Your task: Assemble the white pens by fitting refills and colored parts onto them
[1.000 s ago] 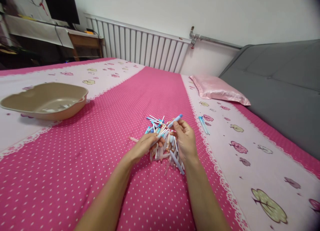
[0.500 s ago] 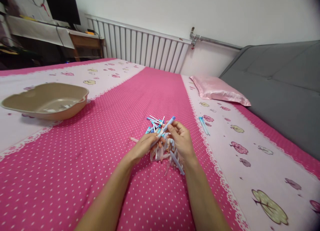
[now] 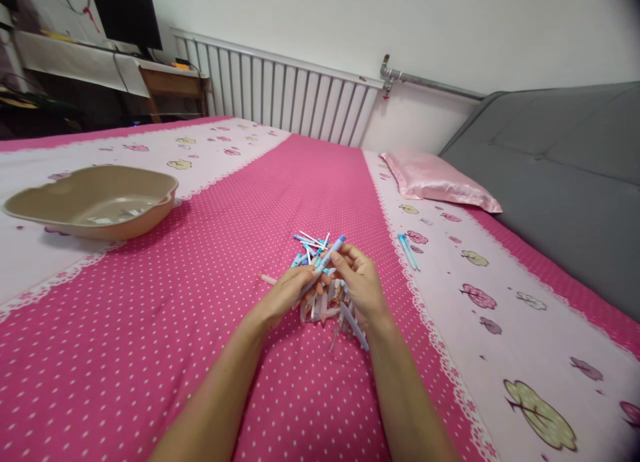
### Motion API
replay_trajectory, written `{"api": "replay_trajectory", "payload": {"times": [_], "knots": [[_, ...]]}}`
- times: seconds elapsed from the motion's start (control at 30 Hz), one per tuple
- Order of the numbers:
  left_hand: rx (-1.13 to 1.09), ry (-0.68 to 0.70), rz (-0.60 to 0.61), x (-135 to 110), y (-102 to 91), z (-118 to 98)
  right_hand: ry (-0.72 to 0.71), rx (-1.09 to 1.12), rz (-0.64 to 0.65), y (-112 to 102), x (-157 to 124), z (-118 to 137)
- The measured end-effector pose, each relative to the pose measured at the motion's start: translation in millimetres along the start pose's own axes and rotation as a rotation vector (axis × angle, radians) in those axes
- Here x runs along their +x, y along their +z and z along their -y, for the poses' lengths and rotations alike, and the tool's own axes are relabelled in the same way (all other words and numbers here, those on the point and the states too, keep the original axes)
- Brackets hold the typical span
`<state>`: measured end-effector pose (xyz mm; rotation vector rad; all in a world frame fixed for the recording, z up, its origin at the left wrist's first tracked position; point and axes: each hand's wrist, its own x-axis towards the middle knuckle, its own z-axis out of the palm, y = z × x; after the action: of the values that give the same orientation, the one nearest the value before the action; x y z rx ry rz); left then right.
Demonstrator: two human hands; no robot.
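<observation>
Between my hands is a light blue pen (image 3: 327, 257) with a darker blue end, tilted up and to the right. My left hand (image 3: 291, 287) is closed round its lower part. The thumb and fingers of my right hand (image 3: 361, 275) pinch it near the upper end. Beneath and around both hands lies a loose pile of pens and pen parts (image 3: 323, 309) in blue, white, pink and clear, partly hidden by my fingers. A lilac pen (image 3: 354, 326) lies by my right wrist, and a pink one (image 3: 268, 279) points out left of the pile.
Two light blue pens (image 3: 409, 251) lie side by side to the right. A beige basin (image 3: 100, 232) with some small pale pieces inside stands at the left on the bedspread (image 3: 210, 249). A pink pillow (image 3: 440, 182) rests against the grey headboard (image 3: 560, 162).
My right hand and the upper end of the pen have shifted slightly left and down. Both hands keep hold of it, and the pile looks the same.
</observation>
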<state>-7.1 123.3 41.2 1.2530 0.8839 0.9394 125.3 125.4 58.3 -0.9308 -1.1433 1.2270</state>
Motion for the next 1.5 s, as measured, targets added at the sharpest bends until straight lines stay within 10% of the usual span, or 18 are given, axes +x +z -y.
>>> {"api": "replay_trajectory", "payload": {"times": [1.5], "knots": [[-0.414,-0.204,0.259,-5,-8.2,-3,0.063,0.07,0.246,-7,-2,4]]}}
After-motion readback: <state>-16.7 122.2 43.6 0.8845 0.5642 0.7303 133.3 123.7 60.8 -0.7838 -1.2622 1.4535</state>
